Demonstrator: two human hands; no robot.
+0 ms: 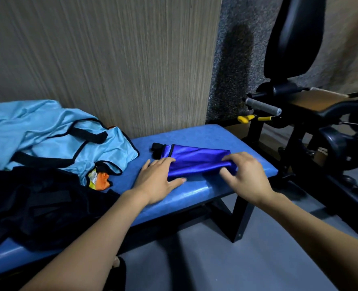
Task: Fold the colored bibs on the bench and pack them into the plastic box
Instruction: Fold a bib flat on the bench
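Head view: a folded royal-blue bib (197, 162) lies on the blue counter (205, 135), toward its right end. Left hand (159, 179) rests flat on the bib's left end, fingers straight. Right hand (243, 171) pinches the bib's right end with curled fingers. Light-blue bibs (54, 135) and dark bibs (37, 202) lie heaped at left.

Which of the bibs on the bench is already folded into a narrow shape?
The royal blue bib, between the left hand and right hand. The light blue bibs and black bibs lie loose in heaps.
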